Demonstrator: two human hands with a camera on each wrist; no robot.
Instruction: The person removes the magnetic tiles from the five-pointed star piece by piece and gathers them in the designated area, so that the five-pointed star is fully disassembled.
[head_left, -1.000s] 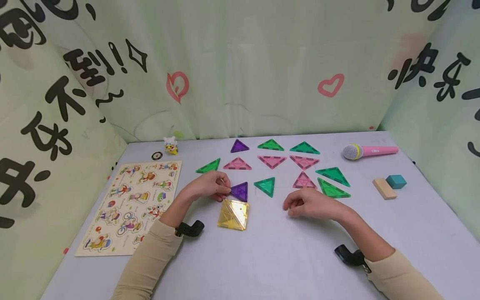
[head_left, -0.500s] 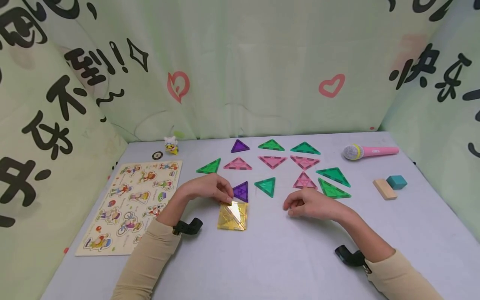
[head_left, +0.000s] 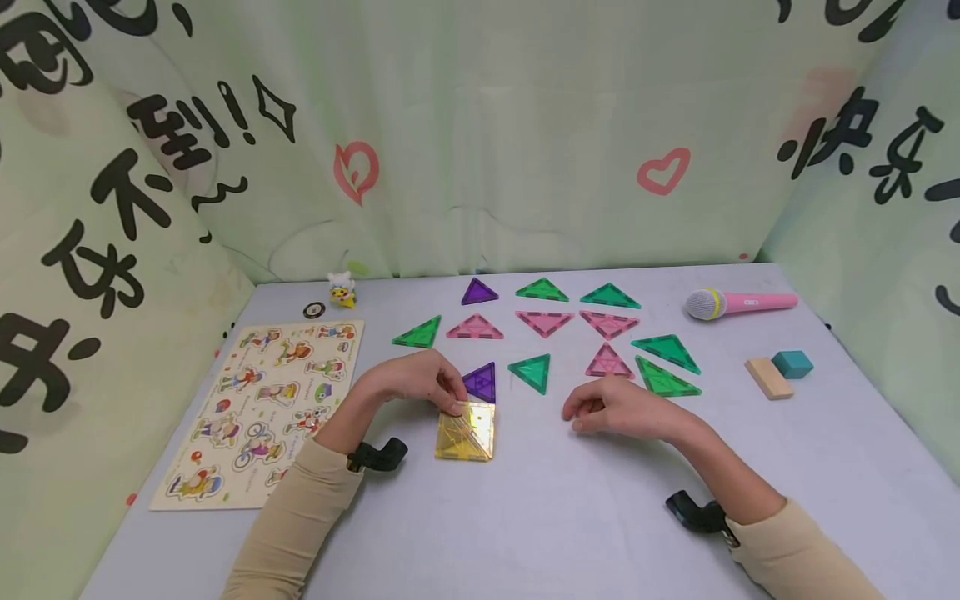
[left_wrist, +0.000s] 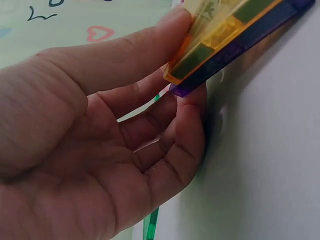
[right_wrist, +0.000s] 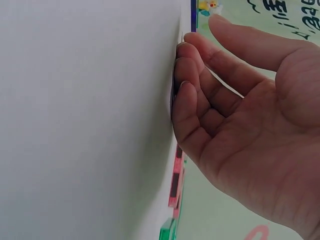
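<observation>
A translucent yellow magnetic tile square (head_left: 465, 435) with a diagonal line lies on the table. My left hand (head_left: 422, 379) pinches its far left corner, the thumb (left_wrist: 172, 30) on the yellow face and the other fingers curled behind. Against the square's far edge sits a purple triangle tile (head_left: 482, 385); its dark edge runs alongside the yellow one in the left wrist view, near the fingertips. My right hand (head_left: 626, 407) rests on the table with loosely curled fingers and nothing in them, just in front of a pink triangle tile (head_left: 608, 362).
Several green, pink and purple triangle tiles lie further back, among them a green one (head_left: 531, 372). To the left is a picture puzzle board (head_left: 247, 417), with a small figurine (head_left: 342, 290) behind it. A pink microphone (head_left: 757, 302) and two blocks (head_left: 768, 377) lie at right.
My left hand has come slightly nearer, from the purple triangle's left corner to the yellow square's far left corner. The right hand has barely shifted.
</observation>
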